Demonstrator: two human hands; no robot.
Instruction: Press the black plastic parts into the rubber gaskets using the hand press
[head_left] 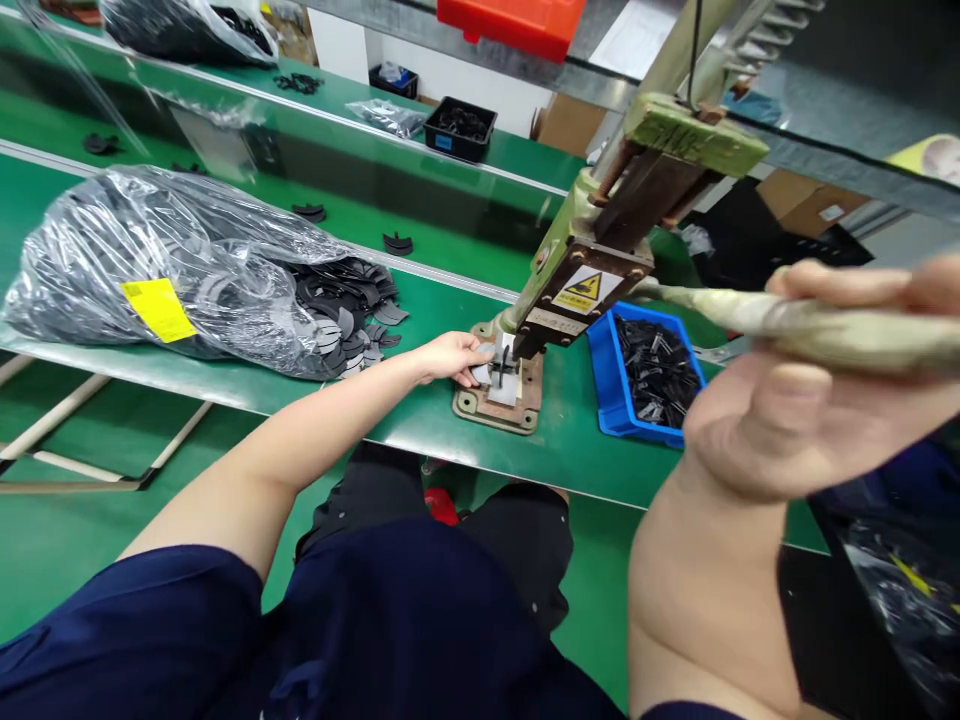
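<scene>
My left hand (453,357) pinches a grey curved plastic piece (482,374) at the foot of a green hand press (589,262). That piece lies over the press's base plate (495,412), against a small black part under the ram; the fingers partly cover it. My right hand (802,420) is wrapped round the long, worn press lever (847,335), raised at the right and blurred near the camera. Left of the press, a clear plastic bag (187,260) spills grey and black curved pieces (352,320) onto the green bench.
A blue bin (611,390) of small black clips stands right of the press. Behind the bench runs a green conveyor belt (442,265) with a few black curved parts. Farther back are a black tray (460,130) and another full bag (187,30). A red bin (517,22) hangs over the shelf edge.
</scene>
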